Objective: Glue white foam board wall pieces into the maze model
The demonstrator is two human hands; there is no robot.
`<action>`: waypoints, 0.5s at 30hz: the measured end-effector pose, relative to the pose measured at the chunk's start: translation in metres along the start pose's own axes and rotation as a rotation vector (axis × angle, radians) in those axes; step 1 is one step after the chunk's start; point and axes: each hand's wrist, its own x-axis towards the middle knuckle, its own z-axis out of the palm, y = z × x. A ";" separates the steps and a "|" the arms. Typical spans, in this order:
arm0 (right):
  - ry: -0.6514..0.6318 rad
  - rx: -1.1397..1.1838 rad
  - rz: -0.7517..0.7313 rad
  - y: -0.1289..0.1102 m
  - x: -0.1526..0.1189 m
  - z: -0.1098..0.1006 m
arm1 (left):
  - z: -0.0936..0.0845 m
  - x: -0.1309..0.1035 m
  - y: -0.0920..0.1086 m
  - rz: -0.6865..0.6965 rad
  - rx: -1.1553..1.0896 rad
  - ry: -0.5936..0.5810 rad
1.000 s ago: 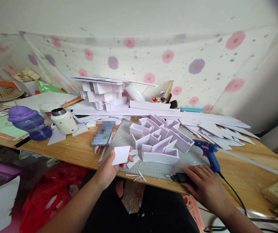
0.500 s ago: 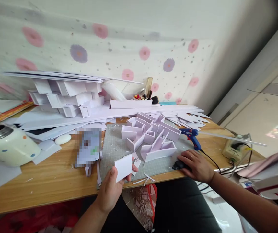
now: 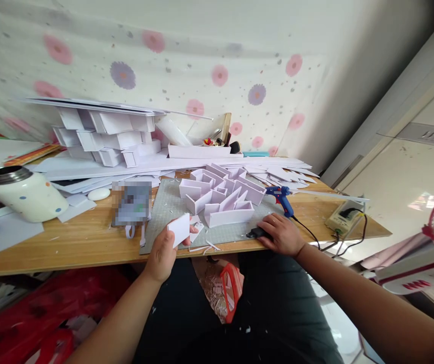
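My left hand [image 3: 166,250] grips a small white foam-board panel [image 3: 180,229] above the front edge of the cutting mat [image 3: 169,197]. At the mat's right front corner, my right hand [image 3: 282,235] is closed over a small black tool [image 3: 257,233]; its dark end sticks out to the left and its exact kind is hidden. Between and beyond my hands stands a white foam-board structure [image 3: 229,216] of upright walls and open compartments. A blue glue gun [image 3: 283,199] lies just behind my right hand, with a long white strip beside it.
At the left are a cream flask [image 3: 27,194] and a phone-like device [image 3: 131,203], blurred out. White boxes [image 3: 105,124] are stacked behind, under flat sheets. Foam-board offcuts [image 3: 285,177] lie at the back right. A power strip [image 3: 340,220] sits at the right edge.
The view has tilted downward, so the table sits higher in the picture and more floor shows. Both hands keep their holds; the white panel is turned slightly.
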 end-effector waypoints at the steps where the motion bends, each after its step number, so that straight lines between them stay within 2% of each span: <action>1: -0.004 0.008 0.006 0.000 0.000 0.000 | 0.001 0.000 0.000 -0.001 0.021 0.017; 7: 0.011 0.043 0.017 -0.002 -0.001 -0.002 | 0.006 -0.001 0.005 -0.009 0.151 0.079; 15: 0.063 0.045 0.024 -0.005 0.000 0.000 | 0.006 -0.001 0.016 -0.001 0.247 0.077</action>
